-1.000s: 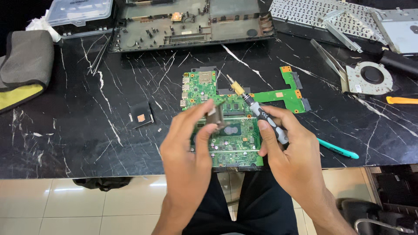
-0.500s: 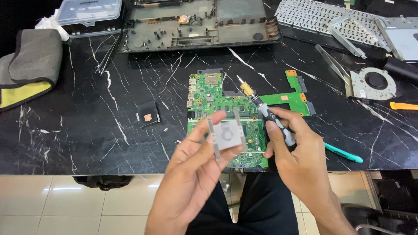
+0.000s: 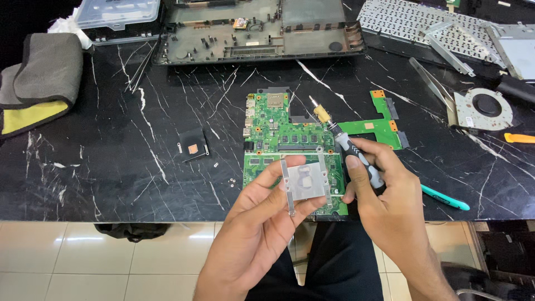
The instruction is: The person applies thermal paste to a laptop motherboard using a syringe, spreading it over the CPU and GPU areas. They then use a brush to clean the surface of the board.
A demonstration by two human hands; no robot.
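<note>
Two hands over a green circuit board (image 3: 290,150).
Left hand (image 3: 262,223) grips a flat metal plate (image 3: 304,182); right hand (image 3: 390,206) grips a screwdriver (image 3: 348,147), tip up-left.

1. Heatsink plate (image 3: 304,183): small square of silver metal with thin mounting arms at the corners, a grey smeared patch at its centre. Held tilted, flat face toward the camera, above the green circuit board (image 3: 290,150).
2. Screwdriver (image 3: 348,146): black-and-grey ribbed handle, yellowish collar, short metal tip pointing up and left. Lies slanted over the board's right edge.
3. Green circuit board: flat on the black marble tabletop (image 3: 139,139), near its front edge.
</note>
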